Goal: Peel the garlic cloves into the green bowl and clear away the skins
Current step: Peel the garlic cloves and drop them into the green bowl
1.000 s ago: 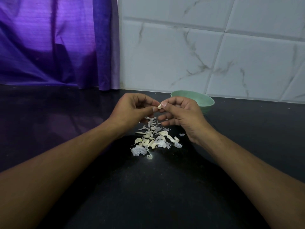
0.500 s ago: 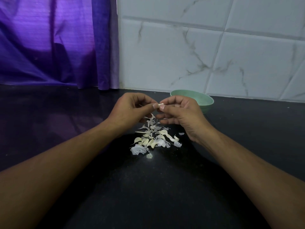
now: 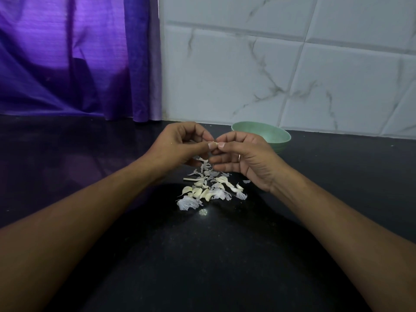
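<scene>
A single garlic clove [image 3: 214, 144] sits pinched between the two hands above the dark counter [image 3: 202, 255]. The left hand [image 3: 177, 147] and the right hand [image 3: 245, 158] each clamp it between thumb tip and forefinger, with the other fingers curled loosely under. It is likely light and firm, though small enough to slip once bare, and its skin looks papery and brittle – best caught with a nail at the pointed tip or the root end and pulled along the length, not squeezed at the middle. Directly below the hands lies the pile [image 3: 209, 188], with pale cloves and thin white skins mixed together and a short stem [image 3: 190, 179] at its left edge. The skins will probably scatter at a breath, so a slow sweep with the side of the palm suits them better than picking. The green bowl [image 3: 270, 132] stands just behind the right hand, near the tiled wall [image 3: 270, 75]; nothing lies between hand and bowl, and I cannot tell what it holds. A purple curtain [image 3: 78, 57] hangs at the back left, well apart from the work. A ring [image 3: 239, 157] shows on the right hand – a spot where skin flakes may catch.
</scene>
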Available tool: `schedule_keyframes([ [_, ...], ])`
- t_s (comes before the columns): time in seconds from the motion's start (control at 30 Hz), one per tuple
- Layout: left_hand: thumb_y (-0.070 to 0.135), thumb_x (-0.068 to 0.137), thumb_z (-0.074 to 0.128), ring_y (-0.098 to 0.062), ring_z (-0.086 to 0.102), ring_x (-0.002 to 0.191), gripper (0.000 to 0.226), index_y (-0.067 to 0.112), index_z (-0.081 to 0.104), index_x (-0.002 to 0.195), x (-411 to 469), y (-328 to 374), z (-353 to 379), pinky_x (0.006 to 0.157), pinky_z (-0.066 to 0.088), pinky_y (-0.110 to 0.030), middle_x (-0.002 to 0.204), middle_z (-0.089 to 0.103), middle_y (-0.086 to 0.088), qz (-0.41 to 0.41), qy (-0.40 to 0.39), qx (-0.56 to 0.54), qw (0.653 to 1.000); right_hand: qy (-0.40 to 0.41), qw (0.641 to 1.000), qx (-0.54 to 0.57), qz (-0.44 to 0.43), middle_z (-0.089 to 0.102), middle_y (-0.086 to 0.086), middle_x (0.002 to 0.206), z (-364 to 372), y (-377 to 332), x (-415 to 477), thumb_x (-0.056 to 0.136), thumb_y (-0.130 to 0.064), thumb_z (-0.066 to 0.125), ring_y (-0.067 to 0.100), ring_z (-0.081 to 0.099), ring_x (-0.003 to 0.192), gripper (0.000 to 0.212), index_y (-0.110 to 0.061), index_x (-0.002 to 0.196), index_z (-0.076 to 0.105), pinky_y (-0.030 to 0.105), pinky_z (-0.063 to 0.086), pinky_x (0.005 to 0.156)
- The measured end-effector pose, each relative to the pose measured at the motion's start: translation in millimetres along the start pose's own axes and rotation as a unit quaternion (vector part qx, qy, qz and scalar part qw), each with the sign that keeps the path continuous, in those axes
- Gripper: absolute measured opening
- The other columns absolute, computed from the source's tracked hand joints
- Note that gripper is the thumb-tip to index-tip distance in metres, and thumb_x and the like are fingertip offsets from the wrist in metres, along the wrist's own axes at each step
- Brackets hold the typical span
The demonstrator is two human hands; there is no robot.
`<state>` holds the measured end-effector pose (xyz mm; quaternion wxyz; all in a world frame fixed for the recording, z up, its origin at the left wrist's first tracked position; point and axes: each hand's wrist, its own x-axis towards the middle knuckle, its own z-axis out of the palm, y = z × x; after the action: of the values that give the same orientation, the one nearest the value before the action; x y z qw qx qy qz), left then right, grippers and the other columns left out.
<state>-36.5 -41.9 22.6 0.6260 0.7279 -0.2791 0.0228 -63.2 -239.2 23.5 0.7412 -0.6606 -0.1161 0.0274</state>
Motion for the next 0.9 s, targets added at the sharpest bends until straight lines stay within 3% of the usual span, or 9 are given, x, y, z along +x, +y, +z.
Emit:
schedule_keyframes([
  [0.17, 0.013, 0.088, 0.079, -0.013, 0.071, 0.072, 0.026, -0.005, 0.067, 0.101, -1.2, 3.8, 0.6, 0.06, 0.059, -0.026, 0.084, 0.071, -0.011, -0.019, -0.013, -0.008, 1.0, -0.006, 1.0, -0.003, -0.002, 0.077, 0.013, 0.093, -1.1, 0.3, -0.3, 0.095, -0.003, 0.067, 0.023, 0.076, 0.077, 0.015, 0.0, 0.109, 0.067, 0.035, 0.065, 0.071],
  [0.37, 0.011, 0.089, 0.077, -0.016, 0.071, 0.078, 0.016, 0.002, 0.068, 0.099, -2.1, 6.2, 0.2, 0.062, 0.061, -0.025, 0.089, 0.07, -0.015, -0.045, -0.024, -0.062, 0.997, -0.014, 1.0, -0.007, 0.005, 0.075, 0.015, 0.091, -1.1, -1.3, -1.1, 0.095, -0.005, 0.067, 0.023, 0.076, 0.076, 0.011, 0.001, 0.104, 0.069, 0.034, 0.065, 0.07],
  [0.7, 0.023, 0.085, 0.074, -0.012, 0.069, 0.08, 0.017, 0.011, 0.066, 0.095, -2.8, 6.1, 1.6, 0.064, 0.062, -0.028, 0.084, 0.071, -0.004, -0.049, -0.06, -0.117, 0.99, -0.015, 0.999, 0.032, 0.002, 0.074, 0.012, 0.081, 3.7, -2.4, -3.7, 0.093, -0.006, 0.067, 0.02, 0.075, 0.07, 0.005, -0.003, 0.095, 0.07, 0.032, 0.065, 0.067],
  [0.9, 0.012, 0.097, 0.067, -0.013, 0.066, 0.076, 0.006, 0.008, 0.063, 0.097, -1.7, 1.1, 5.3, 0.063, 0.062, -0.028, 0.088, 0.066, -0.01, -0.041, -0.025, -0.115, 0.992, -0.005, 0.999, 0.044, -0.003, 0.076, 0.019, 0.09, 4.6, -1.7, -2.4, 0.09, -0.003, 0.07, 0.023, 0.076, 0.076, 0.01, -0.002, 0.099, 0.067, 0.033, 0.064, 0.066],
])
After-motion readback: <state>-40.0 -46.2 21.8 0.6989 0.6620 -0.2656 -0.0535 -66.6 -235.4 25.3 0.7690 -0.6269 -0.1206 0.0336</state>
